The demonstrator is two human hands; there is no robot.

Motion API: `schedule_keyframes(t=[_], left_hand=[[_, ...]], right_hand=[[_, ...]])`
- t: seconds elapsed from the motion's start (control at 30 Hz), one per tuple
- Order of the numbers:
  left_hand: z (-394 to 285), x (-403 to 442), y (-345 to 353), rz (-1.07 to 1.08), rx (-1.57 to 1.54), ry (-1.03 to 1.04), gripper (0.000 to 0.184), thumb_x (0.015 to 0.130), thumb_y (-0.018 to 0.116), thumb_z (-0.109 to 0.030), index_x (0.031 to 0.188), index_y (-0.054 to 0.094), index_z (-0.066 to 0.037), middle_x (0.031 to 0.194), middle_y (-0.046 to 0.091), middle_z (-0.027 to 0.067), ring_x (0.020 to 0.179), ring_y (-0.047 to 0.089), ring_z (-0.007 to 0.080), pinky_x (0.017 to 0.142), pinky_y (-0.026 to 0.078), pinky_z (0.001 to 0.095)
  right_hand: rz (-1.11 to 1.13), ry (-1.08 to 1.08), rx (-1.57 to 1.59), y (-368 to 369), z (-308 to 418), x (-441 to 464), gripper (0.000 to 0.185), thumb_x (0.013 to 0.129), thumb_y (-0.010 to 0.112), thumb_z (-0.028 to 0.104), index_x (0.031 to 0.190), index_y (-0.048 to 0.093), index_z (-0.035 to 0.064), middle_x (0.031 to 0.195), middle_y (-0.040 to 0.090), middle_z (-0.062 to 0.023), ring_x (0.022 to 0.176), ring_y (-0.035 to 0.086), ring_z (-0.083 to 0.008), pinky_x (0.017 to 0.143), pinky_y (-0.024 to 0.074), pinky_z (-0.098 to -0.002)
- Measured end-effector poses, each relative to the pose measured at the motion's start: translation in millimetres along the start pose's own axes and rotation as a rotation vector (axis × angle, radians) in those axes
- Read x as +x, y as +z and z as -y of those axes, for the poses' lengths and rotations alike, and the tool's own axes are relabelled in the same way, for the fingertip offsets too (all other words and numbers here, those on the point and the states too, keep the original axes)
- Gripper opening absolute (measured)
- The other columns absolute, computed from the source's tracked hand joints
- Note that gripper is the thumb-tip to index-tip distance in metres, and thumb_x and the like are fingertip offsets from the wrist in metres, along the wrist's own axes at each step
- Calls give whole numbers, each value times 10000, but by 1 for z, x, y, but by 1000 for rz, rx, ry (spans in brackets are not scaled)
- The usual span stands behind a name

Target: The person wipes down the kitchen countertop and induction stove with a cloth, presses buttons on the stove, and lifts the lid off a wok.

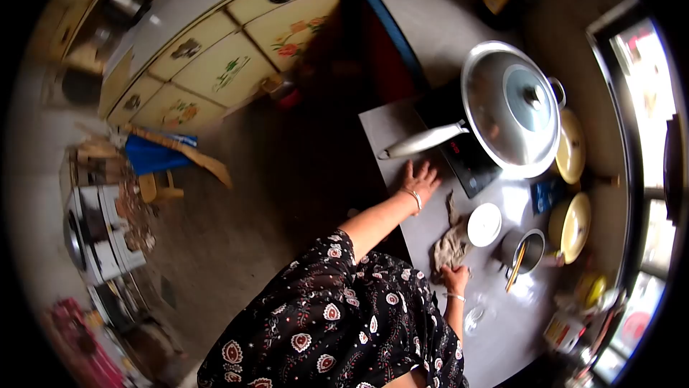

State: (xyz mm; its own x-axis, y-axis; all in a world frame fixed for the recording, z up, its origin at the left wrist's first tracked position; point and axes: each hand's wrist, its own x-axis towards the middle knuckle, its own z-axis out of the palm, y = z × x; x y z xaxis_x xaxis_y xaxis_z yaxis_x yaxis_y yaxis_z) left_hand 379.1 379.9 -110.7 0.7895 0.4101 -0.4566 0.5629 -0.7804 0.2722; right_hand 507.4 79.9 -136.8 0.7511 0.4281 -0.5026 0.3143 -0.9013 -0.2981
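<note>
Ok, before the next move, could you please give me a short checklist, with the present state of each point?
1. Left hand off the pan handle: ok, it lies spread on the counter.
2. Lid in place: ok, knob upwards.
3. Cooktop display dark: not ok, red digits glow.
4. Right hand gripping the cloth: cannot tell, though it touches it.
5. Chopsticks apart from the cloth: ok, they rest at the grey pot.
6. Lid cool enough to touch: cannot tell.

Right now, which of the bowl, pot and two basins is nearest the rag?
The white bowl, beside the rag; the grey pot with chopsticks is farther off, both yellow basins farthest.
</note>
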Motion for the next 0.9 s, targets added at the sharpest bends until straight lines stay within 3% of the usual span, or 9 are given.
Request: schedule_keyframes(t=[0.03, 0.1, 0.17, 0.3, 0.37, 0.43, 0.6, 0.7, 0.9], left_hand=[[1, 0, 4, -19, -10, -2, 1050, 527, 837, -283, 1423, 303, -159, 1511, 180, 112, 1406, 60, 347, 1044, 84, 676], [1, 0, 14, -75, -99, -29, 832, 678, 723, -228, 1410, 332, -171, 1516, 182, 82, 1411, 58, 329, 1055, 74, 661], [1, 0, 28, -167, -125, -61, 543, 846, 458, -142, 1382, 379, -192, 1513, 198, 42, 1416, 54, 301, 1063, 64, 646], [9, -13, 22, -176, -231, -51, 697, 737, 628, -143, 1382, 371, -199, 1516, 184, 32, 1420, 57, 270, 1088, 46, 603], [9, -12, 26, -232, -227, -56, 467, 893, 411, -161, 1356, 413, -219, 1513, 200, 15, 1418, 80, 251, 1078, 28, 624], [8, -12, 29, -247, -221, -61, 459, 897, 406, -167, 1352, 418, -222, 1512, 202, 10, 1418, 83, 249, 1080, 28, 621], [8, -9, 31, -255, -257, -55, 461, 893, 412, -169, 1352, 417, -215, 1512, 207, 8, 1416, 93, 250, 1083, 32, 616], [9, -8, 29, -218, -288, -43, 622, 785, 572, -141, 1376, 382, -184, 1524, 169, 38, 1419, 78, 257, 1093, 91, 584], [9, -11, 29, -226, -241, -31, 690, 746, 601, -144, 1392, 359, -177, 1525, 166, 51, 1421, 59, 268, 1089, 61, 592]], right_hand=[[-11, 0, 1, 1, -3, 4, 467, 594, 801, 300, 785, 498, 1, 760, 594, -184, 725, 571, -332, 698, 470, -405], [18, 9, -32, 0, -6, 12, 484, 555, 800, 323, 739, 508, -16, 733, 586, -174, 699, 571, -304, 679, 477, -397], [67, 80, -26, 0, -9, 19, 498, 549, 801, 341, 742, 524, -25, 728, 585, -162, 677, 575, -286, 662, 482, -383], [184, 165, 66, 6, -27, 36, 454, 567, 822, 277, 734, 523, -21, 752, 590, -135, 636, 584, -241, 562, 498, -370], [298, 173, 294, 1, -23, 36, 335, 656, 784, 166, 667, 502, -13, 582, 563, -102, 370, 487, -172, 324, 397, -328], [342, 200, 391, -8, 0, 23, 311, 677, 763, 126, 617, 485, -1, 491, 524, -82, 317, 448, -152, 294, 361, -307], [296, 211, 321, -8, 0, 26, 304, 679, 754, 122, 605, 488, -4, 495, 527, -78, 338, 473, -161, 299, 360, -303], [275, 211, 329, -7, -12, 25, 282, 672, 752, 127, 615, 514, -14, 502, 537, -77, 347, 485, -162, 309, 371, -303], [274, 225, 302, -7, 5, 21, 237, 638, 750, 112, 659, 569, -38, 571, 584, -104, 404, 535, -159, 331, 403, -306]])
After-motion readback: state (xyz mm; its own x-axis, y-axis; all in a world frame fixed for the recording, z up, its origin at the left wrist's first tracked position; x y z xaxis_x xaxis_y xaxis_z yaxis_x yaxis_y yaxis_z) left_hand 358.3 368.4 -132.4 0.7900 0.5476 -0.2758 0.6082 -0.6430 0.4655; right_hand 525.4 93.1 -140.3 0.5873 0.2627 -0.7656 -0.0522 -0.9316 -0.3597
